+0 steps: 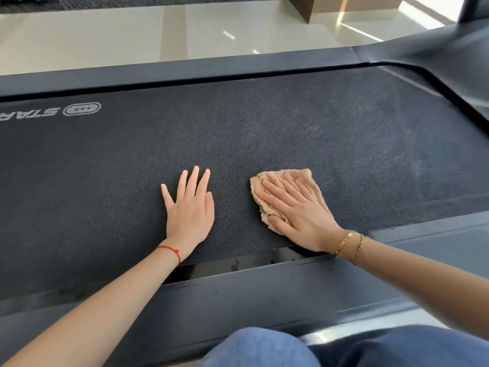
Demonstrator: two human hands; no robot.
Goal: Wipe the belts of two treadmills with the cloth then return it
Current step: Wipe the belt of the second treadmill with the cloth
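A dark textured treadmill belt (264, 133) fills the middle of the head view, with a white logo at its far left. A crumpled tan cloth (288, 177) lies on the belt near its front edge. My right hand (299, 213) presses flat on the cloth, fingers spread over it and thumb tucked against its lower fold. My left hand (189, 207) rests flat on the bare belt to the left of the cloth, fingers apart, holding nothing.
Dark side rails (238, 290) run along the near and far edges of the belt. The motor cover (436, 54) rises at the far right. Beyond the treadmill lies a pale tiled floor (132, 35). My knees in blue jeans (264, 348) are at the bottom.
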